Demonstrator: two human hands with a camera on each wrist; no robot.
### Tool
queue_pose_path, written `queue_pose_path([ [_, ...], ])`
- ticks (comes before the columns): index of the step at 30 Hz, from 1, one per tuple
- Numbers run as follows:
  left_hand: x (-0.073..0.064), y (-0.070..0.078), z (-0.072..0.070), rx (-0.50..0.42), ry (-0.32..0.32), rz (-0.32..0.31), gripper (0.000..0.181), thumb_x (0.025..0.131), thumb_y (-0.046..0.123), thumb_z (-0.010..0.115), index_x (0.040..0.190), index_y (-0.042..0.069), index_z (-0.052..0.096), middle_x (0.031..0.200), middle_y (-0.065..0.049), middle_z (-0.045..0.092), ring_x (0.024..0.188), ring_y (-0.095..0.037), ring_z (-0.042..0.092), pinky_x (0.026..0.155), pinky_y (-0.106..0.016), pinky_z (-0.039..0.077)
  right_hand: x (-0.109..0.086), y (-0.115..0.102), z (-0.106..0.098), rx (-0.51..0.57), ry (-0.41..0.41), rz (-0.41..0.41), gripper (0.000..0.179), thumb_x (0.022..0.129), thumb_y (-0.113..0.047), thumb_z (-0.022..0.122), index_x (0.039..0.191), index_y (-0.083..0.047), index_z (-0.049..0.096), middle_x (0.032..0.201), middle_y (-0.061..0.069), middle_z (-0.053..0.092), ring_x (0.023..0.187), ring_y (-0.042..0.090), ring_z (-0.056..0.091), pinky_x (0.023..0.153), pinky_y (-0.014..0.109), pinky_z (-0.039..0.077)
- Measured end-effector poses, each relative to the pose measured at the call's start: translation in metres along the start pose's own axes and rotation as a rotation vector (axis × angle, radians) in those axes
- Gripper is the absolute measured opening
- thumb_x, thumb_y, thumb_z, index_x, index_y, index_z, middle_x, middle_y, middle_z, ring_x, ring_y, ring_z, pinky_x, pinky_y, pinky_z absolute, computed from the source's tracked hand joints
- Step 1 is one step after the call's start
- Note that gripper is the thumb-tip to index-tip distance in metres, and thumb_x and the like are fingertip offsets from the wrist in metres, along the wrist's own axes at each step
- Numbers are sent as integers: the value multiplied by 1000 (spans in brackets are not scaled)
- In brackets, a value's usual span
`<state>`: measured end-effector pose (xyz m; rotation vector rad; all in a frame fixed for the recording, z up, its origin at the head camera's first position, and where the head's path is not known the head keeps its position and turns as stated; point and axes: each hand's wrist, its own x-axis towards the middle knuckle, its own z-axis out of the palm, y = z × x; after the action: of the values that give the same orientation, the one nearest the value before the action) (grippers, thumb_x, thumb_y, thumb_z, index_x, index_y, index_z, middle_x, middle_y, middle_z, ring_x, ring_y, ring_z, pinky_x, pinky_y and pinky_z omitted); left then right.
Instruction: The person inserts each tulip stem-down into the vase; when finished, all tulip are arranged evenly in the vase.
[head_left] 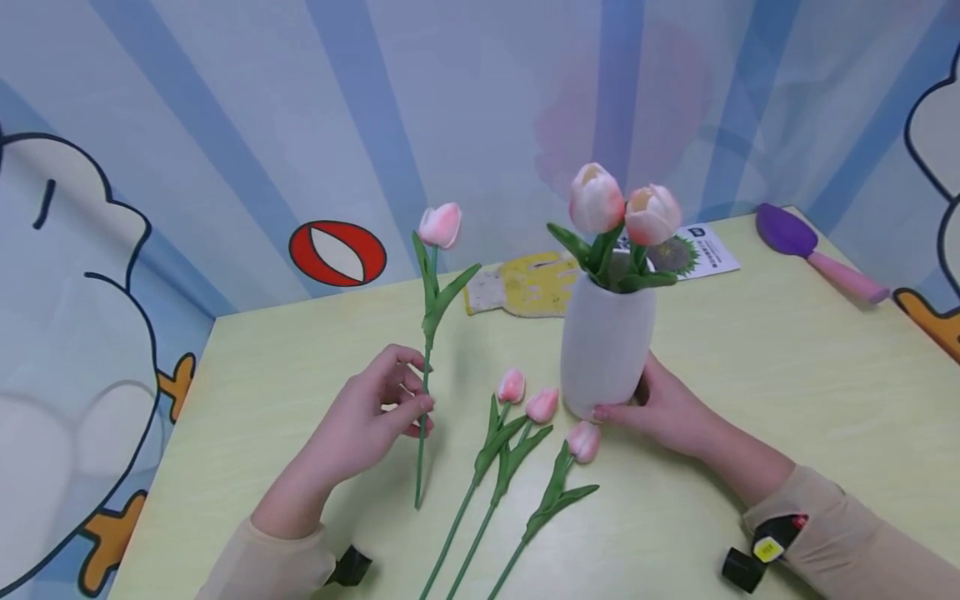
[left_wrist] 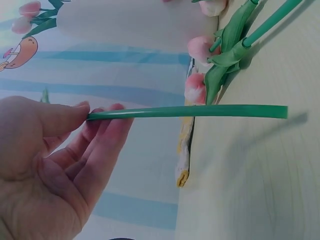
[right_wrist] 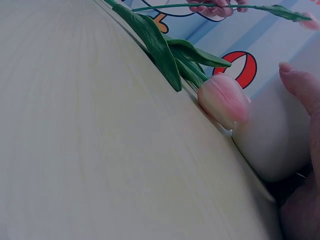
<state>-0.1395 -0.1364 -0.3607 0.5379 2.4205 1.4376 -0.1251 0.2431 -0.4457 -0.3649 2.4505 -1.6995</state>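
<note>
My left hand (head_left: 375,421) pinches the green stem of an artificial pink tulip (head_left: 440,226) between thumb and fingertips. The tulip stands upright, its bloom at the top; in the left wrist view the lower stem (left_wrist: 210,111) sticks out past the fingers. On the right, my right hand (head_left: 671,408) grips a white vase (head_left: 607,350) low down, thumb in front, the other fingers mostly hidden behind. Two pink-white tulips (head_left: 596,198) stand in the vase. Three more tulips (head_left: 542,406) lie on the table between the hands, one bloom (right_wrist: 224,100) close to the vase's base.
Behind the vase a yellow and white work glove (head_left: 528,285) lies at the table's back edge, beside a printed card (head_left: 705,250). A purple spatula with a pink handle (head_left: 847,275) rests at the back right. A striped cartoon backdrop (head_left: 262,108) rises behind the table (head_left: 262,375).
</note>
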Motion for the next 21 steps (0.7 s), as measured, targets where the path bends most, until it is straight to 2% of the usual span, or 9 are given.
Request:
queue_pose_path([
  [7,-1,5,2,-71,87,45,27,96,-1,70,116,12,56,101,-14,67,84,-26,77,76,-35,65,0,-3,-1,3,0,4,92,85,-23,87,156,-16,29,154,9,47,143,34,45,118,58,31],
  [14,-2,9,9,-161,136,118,20,95,0,72,109,9,62,100,-17,71,92,-41,75,78,-38,65,-1,-5,-3,3,3,1,91,85,-22,86,156,-16,30,153,9,47,141,33,46,118,57,33],
  [21,-1,12,19,-139,191,128,21,93,3,75,109,6,63,98,-11,66,90,-25,73,76,-36,65,0,-2,0,29,1,4,91,85,-22,86,156,-16,29,154,10,46,143,36,45,118,59,31],
])
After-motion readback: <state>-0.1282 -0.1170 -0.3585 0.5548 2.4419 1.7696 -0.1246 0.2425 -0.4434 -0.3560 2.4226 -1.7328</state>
